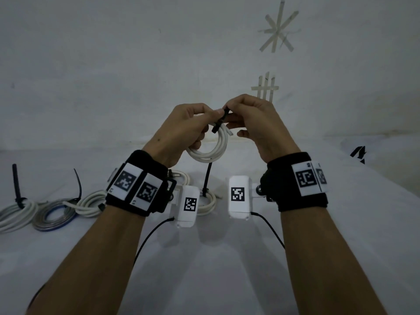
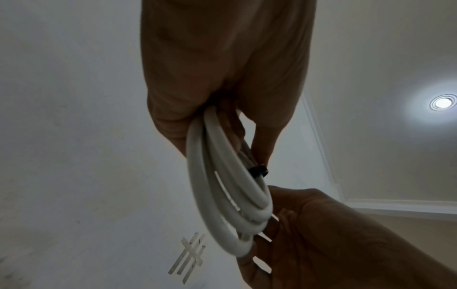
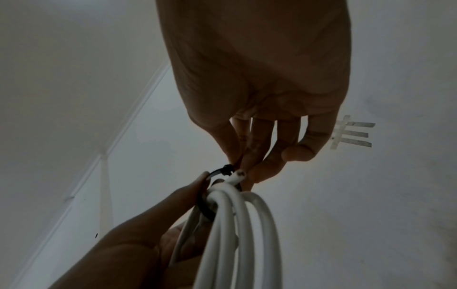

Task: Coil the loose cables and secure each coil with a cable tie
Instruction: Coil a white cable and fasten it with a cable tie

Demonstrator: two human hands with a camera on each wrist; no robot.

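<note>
A small coil of white cable hangs in the air between both hands above the table. My left hand grips the coil at its top, fingers curled round the strands. A black cable tie loops around the coil's top. My right hand pinches the tie's head end between thumb and fingertips. The cut cable end pokes out beside the tie.
Tied coils lie on the white table: a grey-white one and a blue-clear one at the left, a white one beside them, another under my wrists with its black tie tail upright. Tape marks stick on the wall.
</note>
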